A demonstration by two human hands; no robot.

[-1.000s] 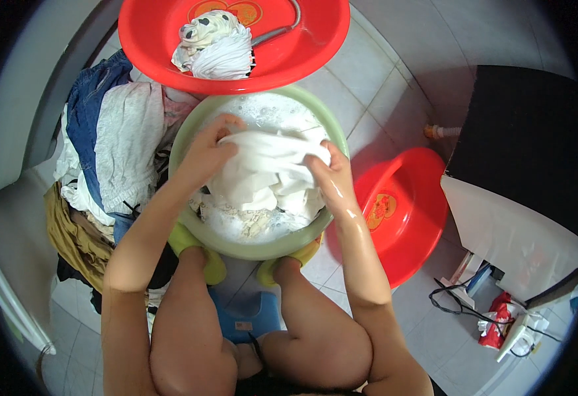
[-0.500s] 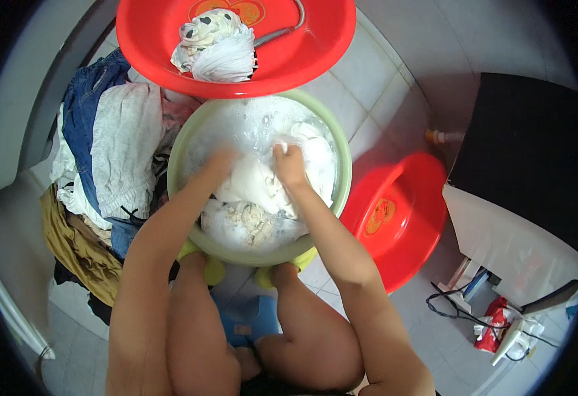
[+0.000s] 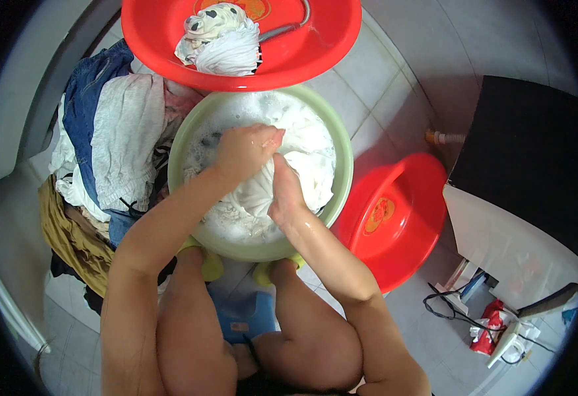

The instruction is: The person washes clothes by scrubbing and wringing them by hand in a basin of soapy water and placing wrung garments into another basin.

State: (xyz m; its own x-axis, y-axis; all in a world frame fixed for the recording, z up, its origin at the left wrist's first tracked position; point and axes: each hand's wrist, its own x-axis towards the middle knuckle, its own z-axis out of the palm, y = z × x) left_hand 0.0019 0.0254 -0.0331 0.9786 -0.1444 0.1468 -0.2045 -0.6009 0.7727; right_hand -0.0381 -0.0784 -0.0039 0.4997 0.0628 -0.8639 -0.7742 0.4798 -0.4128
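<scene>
From where I'm standing, the white cloth [image 3: 252,195] is bunched up in the sudsy green basin [image 3: 344,162], mid-frame. The left hand [image 3: 249,150] has its fingers curled tight, gripping the cloth, I'd say; the right hand [image 3: 287,188] presses alongside, but its fingertips are hidden, so I can't tell whether that grip is closed. I'd judge the work partway along: a twisted bundle [image 3: 226,54] sits in the red basin [image 3: 295,71] at the top, perhaps finished, while plenty seems left in the clothes heap [image 3: 127,142] at upper left.
</scene>
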